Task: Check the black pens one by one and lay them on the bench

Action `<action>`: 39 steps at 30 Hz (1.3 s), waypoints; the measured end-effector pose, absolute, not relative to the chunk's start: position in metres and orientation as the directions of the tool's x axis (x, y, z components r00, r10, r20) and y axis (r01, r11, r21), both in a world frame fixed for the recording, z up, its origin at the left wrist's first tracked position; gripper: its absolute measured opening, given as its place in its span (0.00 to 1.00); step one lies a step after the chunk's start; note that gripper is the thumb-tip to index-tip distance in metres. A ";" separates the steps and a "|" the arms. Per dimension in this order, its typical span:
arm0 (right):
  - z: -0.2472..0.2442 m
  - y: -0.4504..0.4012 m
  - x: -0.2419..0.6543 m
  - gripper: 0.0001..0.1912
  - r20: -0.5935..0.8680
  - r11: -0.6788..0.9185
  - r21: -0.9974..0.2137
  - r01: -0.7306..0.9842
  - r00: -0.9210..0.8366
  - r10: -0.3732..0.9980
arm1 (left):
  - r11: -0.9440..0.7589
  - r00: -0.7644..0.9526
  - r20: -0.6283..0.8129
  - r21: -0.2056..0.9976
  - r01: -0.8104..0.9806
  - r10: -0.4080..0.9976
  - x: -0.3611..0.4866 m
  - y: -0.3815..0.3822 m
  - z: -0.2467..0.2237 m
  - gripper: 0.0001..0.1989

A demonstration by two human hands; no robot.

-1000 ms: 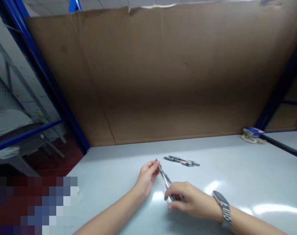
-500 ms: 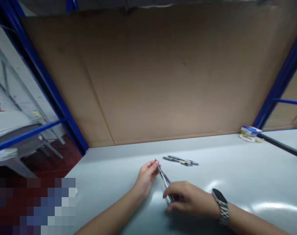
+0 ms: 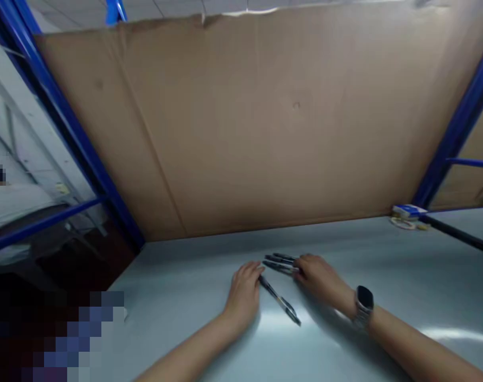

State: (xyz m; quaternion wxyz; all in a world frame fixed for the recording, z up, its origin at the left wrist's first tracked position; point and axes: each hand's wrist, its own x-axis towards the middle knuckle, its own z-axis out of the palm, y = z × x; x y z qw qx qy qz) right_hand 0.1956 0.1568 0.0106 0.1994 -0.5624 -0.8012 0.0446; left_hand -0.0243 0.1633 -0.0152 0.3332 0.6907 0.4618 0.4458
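A dark pen (image 3: 279, 298) slants across the grey table toward me. My left hand (image 3: 242, 297) is closed at its far end, fingertips against the tip. Farther back lie several dark pens (image 3: 280, 266) side by side, pointing left. Over their right ends is my right hand (image 3: 319, 276), its fingers closed on the nearest of these pens. Those right ends are hidden under the fingers. A watch with a metal band (image 3: 363, 306) is on my right wrist.
A tall cardboard panel (image 3: 241, 127) stands behind the table (image 3: 178, 307), between blue metal posts (image 3: 456, 127). At the back right corner sit a small blue and white box (image 3: 408, 211) and a pale ring (image 3: 403, 223). A person in white (image 3: 14, 204) sits beyond the left post.
My right hand has moved away from me to the pens at the back, where one more pen now lies. My left hand has stayed nearly in place at one pen's tip.
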 end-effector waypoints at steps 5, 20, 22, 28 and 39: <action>0.009 0.150 0.184 0.12 0.317 0.391 -0.278 0.877 -0.300 0.900 | -0.351 0.238 0.276 0.855 0.381 0.931 -0.023 0.158 -0.014 0.10; 0.019 0.127 0.154 0.17 -0.240 -0.242 -0.968 0.062 -0.490 0.838 | 0.199 0.354 -0.083 0.932 -0.304 0.932 -0.009 0.151 0.008 0.14; 0.017 0.126 0.152 0.18 -0.239 -0.298 -0.954 -0.031 -0.522 0.819 | 0.233 0.325 -0.114 0.906 -0.354 0.939 -0.008 0.150 0.006 0.15; 0.011 0.126 0.150 0.12 -0.278 -0.300 -0.953 0.029 -0.472 0.837 | 0.208 0.225 -0.129 0.902 -0.377 0.966 -0.007 0.152 -0.001 0.15; 0.011 0.125 0.149 0.17 -0.243 -0.265 -0.964 0.003 -0.410 0.879 | 0.156 0.317 -0.024 0.903 -0.400 0.948 -0.007 0.155 -0.002 0.17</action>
